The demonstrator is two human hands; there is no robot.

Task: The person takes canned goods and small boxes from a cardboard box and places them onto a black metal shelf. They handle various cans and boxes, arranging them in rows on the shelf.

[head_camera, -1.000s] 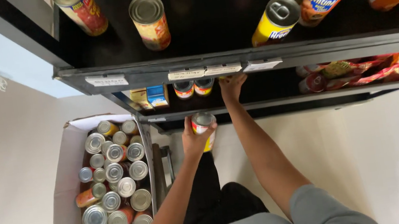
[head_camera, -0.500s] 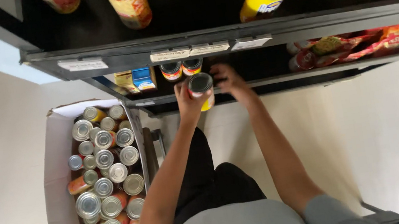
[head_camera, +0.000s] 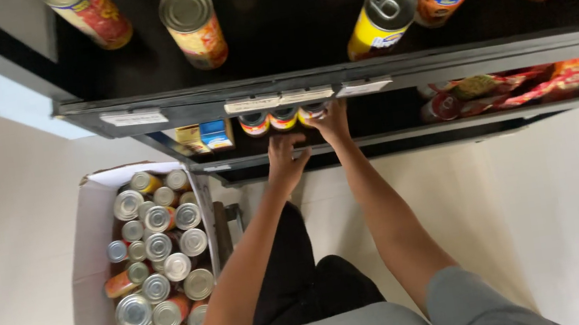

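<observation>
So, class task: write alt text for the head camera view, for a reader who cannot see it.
Seen from above, a person's left hand and right hand reach to small cans on a dark lower shelf. A white box full of cans stands on the floor to their left; taller cans line the shelf above.

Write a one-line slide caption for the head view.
Both hands, left and right, reach cans on a lower shelf, beside a box full of cans.
</observation>
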